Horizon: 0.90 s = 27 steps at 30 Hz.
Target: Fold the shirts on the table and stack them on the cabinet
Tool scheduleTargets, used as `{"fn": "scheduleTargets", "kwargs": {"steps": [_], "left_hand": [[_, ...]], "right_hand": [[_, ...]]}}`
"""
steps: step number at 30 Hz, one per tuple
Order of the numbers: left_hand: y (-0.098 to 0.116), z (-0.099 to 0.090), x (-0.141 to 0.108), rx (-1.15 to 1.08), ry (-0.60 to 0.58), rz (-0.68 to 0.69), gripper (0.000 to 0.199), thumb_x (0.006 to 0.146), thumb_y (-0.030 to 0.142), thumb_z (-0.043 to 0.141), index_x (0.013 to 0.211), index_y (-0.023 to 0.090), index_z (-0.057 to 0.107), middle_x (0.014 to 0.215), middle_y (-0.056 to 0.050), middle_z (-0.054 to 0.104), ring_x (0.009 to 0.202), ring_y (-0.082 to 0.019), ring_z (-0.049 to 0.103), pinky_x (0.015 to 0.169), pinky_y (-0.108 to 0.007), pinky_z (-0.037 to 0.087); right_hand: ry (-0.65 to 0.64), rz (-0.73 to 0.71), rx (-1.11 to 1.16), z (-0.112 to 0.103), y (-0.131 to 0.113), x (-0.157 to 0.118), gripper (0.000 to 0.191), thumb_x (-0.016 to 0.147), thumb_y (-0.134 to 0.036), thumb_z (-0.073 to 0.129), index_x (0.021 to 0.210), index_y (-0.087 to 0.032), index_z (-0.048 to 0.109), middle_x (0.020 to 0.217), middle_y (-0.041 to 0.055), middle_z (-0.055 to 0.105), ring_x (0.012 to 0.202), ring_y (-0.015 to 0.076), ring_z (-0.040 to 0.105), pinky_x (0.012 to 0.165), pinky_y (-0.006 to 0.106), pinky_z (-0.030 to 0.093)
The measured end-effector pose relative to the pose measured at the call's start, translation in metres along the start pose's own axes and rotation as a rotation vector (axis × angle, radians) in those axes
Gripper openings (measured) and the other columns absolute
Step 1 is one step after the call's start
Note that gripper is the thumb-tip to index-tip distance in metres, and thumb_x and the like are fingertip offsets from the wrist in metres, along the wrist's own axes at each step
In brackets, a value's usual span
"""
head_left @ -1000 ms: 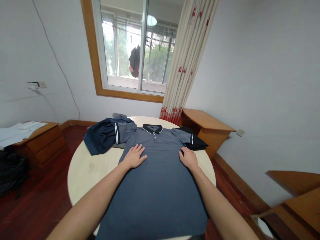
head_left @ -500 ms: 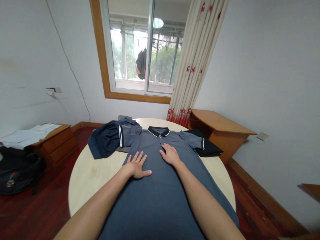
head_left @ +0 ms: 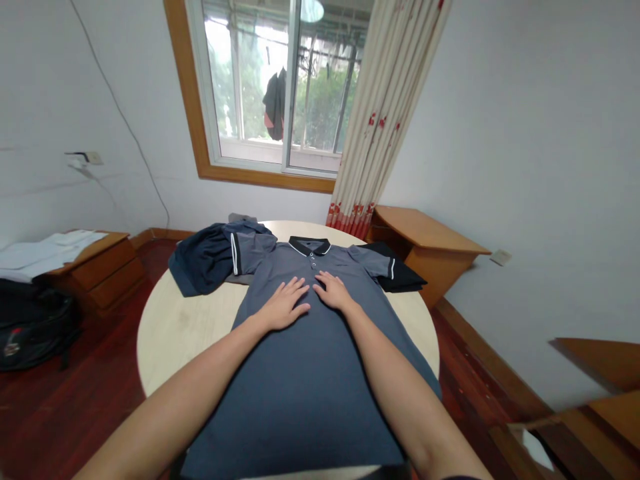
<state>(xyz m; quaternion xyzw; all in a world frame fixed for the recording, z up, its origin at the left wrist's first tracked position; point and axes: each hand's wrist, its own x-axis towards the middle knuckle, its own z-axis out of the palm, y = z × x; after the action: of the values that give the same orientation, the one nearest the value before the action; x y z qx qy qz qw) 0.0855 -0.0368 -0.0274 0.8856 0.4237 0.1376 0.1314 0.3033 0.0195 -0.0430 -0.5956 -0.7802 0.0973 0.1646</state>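
A dark grey polo shirt (head_left: 310, 380) lies spread front side up on a round pale table (head_left: 170, 333), its black, white-edged collar at the far side and both sleeves out. My left hand (head_left: 285, 305) rests on the chest, left of centre, fingers spread and holding nothing. Close beside it, my right hand (head_left: 332, 291) lies just below the buttons, fingers apart and nothing in them. The shirt's hem reaches the table's near edge.
Crumpled dark blue clothes (head_left: 200, 260) lie at the table's back left. Folded black cloth (head_left: 403, 277) is partly under the right sleeve. A wooden desk (head_left: 430, 233) stands behind right, drawers (head_left: 107, 267) at left.
My left hand has slid across the shirt toward the right hand and collar. The right hand stays near the buttons. The view has shifted, and the shirt's hem now shows.
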Motion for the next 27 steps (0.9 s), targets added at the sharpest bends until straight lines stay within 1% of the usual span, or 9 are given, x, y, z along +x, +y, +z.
{"fn": "scheduleTargets", "kwargs": {"steps": [2,4,6,9,11,16,22,27], "left_hand": [[-0.005,0.002,0.0,-0.002,-0.063,-0.002,0.064,0.1,0.057,0.035,0.153,0.021,0.04,0.165,-0.01,0.026,0.154,-0.026,0.016,0.124,-0.049,0.013],[-0.01,0.003,-0.001,0.003,-0.102,0.006,0.063,0.098,0.058,0.041,0.151,0.024,0.044,0.164,-0.01,0.028,0.154,-0.027,0.019,0.124,-0.05,0.013],[-0.015,0.003,-0.002,-0.004,-0.115,0.019,0.062,0.097,0.058,0.044,0.15,0.026,0.045,0.164,-0.008,0.028,0.153,-0.027,0.02,0.123,-0.05,0.013],[-0.018,0.003,-0.001,-0.023,-0.12,0.027,0.062,0.096,0.058,0.045,0.151,0.027,0.044,0.164,-0.007,0.027,0.154,-0.026,0.019,0.123,-0.049,0.013],[-0.019,0.003,-0.001,-0.026,-0.124,0.027,0.063,0.096,0.057,0.046,0.151,0.027,0.043,0.164,-0.008,0.027,0.154,-0.026,0.018,0.124,-0.049,0.012],[-0.021,0.003,-0.001,-0.034,-0.125,0.035,0.062,0.096,0.055,0.047,0.15,0.027,0.044,0.164,-0.008,0.028,0.154,-0.025,0.019,0.124,-0.048,0.011],[-0.025,0.003,-0.001,-0.059,-0.111,0.045,0.059,0.095,0.054,0.049,0.147,0.027,0.049,0.164,-0.006,0.03,0.153,-0.025,0.023,0.124,-0.048,0.014],[-0.026,0.001,-0.003,-0.073,-0.111,0.037,0.057,0.096,0.054,0.048,0.145,0.027,0.051,0.163,-0.007,0.032,0.152,-0.025,0.024,0.124,-0.048,0.014]], "right_hand": [[0.005,-0.026,0.015,0.0,0.0,-0.001,0.046,0.098,-0.04,0.052,0.138,-0.02,0.058,0.154,0.011,0.046,0.146,0.0256,0.037,0.12,0.05,0.026],[0.005,-0.066,0.033,0.0,-0.001,-0.002,0.043,0.097,-0.038,0.053,0.135,-0.02,0.061,0.152,0.0108,0.049,0.144,0.0251,0.041,0.12,0.048,0.028],[-0.004,-0.127,0.051,0.002,-0.005,-0.003,0.043,0.096,-0.037,0.055,0.134,-0.02,0.062,0.151,0.0106,0.051,0.143,0.0248,0.043,0.119,0.047,0.029],[-0.021,-0.222,0.076,0.005,-0.013,-0.005,0.042,0.095,-0.034,0.055,0.134,-0.021,0.062,0.15,0.0103,0.051,0.142,0.0245,0.044,0.119,0.049,0.029],[-0.028,-0.255,0.089,0.006,-0.016,-0.006,0.041,0.095,-0.031,0.054,0.134,-0.022,0.063,0.15,0.01,0.052,0.142,0.0237,0.044,0.119,0.05,0.029],[-0.036,-0.276,0.116,0.005,-0.017,-0.006,0.04,0.094,-0.03,0.054,0.133,-0.022,0.064,0.148,0.0101,0.054,0.141,0.0223,0.045,0.119,0.048,0.03],[-0.011,-0.295,0.138,0.004,-0.014,-0.004,0.039,0.093,-0.031,0.057,0.129,-0.02,0.067,0.144,0.0109,0.058,0.137,0.0223,0.051,0.117,0.042,0.036],[0.012,-0.26,0.154,0.002,-0.005,-0.002,0.037,0.091,-0.03,0.059,0.124,-0.018,0.07,0.139,0.0104,0.063,0.132,0.021,0.056,0.115,0.037,0.039]]}}
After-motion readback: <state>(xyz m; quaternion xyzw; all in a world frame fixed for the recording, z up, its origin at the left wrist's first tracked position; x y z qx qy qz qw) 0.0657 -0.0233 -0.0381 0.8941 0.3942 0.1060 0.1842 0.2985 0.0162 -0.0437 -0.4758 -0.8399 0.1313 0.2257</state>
